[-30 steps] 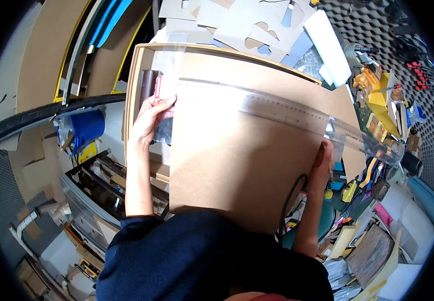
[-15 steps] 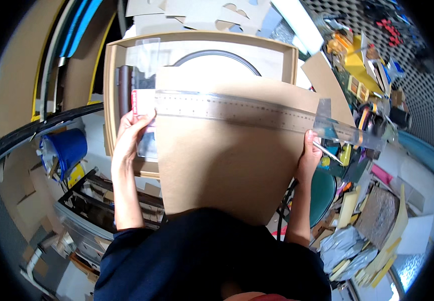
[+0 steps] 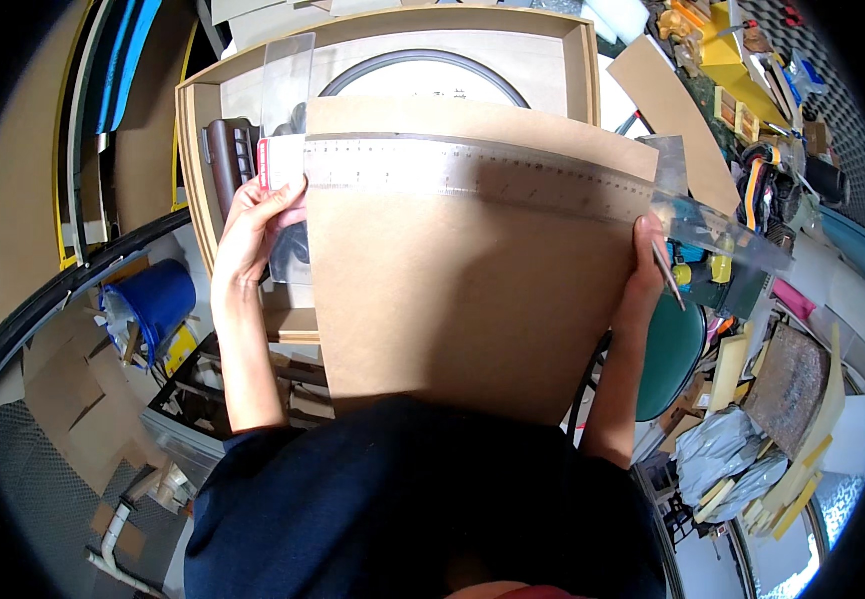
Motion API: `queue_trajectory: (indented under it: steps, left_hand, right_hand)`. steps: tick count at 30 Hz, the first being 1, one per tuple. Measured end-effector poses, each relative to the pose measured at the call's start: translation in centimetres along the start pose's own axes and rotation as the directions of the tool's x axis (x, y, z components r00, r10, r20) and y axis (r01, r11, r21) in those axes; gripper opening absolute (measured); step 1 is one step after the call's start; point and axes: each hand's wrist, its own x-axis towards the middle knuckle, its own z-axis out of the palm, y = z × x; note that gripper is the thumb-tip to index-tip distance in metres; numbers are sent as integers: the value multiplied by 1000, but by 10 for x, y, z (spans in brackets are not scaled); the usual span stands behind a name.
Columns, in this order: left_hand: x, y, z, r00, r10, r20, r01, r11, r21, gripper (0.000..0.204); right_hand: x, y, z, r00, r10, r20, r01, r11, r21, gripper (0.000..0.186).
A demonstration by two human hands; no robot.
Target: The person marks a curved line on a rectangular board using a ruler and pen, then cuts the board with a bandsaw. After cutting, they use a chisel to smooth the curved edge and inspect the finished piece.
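A flat brown board (image 3: pixel 432 280) stands in front of my body, its lower edge hidden by my dark shirt. Across its upper part lies a clear T-square (image 3: pixel 472 172) with printed graduations. Its crosspiece, bearing a red-and-white label, sits beyond the board's left edge, and the blade reaches past the right edge. My left hand (image 3: pixel 258 222) is closed on the crosspiece beside the board, thumb on top. My right hand (image 3: pixel 640 265) grips the board's right edge and the blade, thumb on top. A thin pen-like stick (image 3: pixel 668 275) pokes out from its fingers.
Behind the board lies a shallow wooden frame box (image 3: pixel 392 24) with a dark ring (image 3: pixel 422 55) inside. A blue bucket (image 3: pixel 158 299) stands at left. On the right are a green stool seat (image 3: pixel 674 349), cluttered tools and grey plastic wrapping (image 3: pixel 717 454).
The board, T-square and both hands sit higher in the picture, and my right hand lies farther right. The surroundings have shifted as the view moved. Both hands keep their hold.
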Motion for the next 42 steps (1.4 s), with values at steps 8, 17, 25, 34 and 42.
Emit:
queue_trajectory:
  steps: [8,17,25,34,42]
  left_hand:
    - [5,2,10,995,38,-97,-17,977,213,27]
    - [10,11,13,993,57,-106,-50,997,62,31]
    - [20,16,6,998,11,-57,-7,997,78,31]
    - [15,7,6,986,103,-133,-81,983,166,24]
    - [19,3,-2,969,104,-226,-45,966,253,16]
  right_hand:
    - [18,8,-9,999,36,23,-37,998,44,29]
    - [17,4,0,998,53,-39,-53,999,10,37]
    - [19,6,-3,997,44,-70,-47,998,-37,31]
    - [17,0,1,996,85,28,-88,990,113,21]
    - [18,2,0,993,107,43,-112,986,120,22]
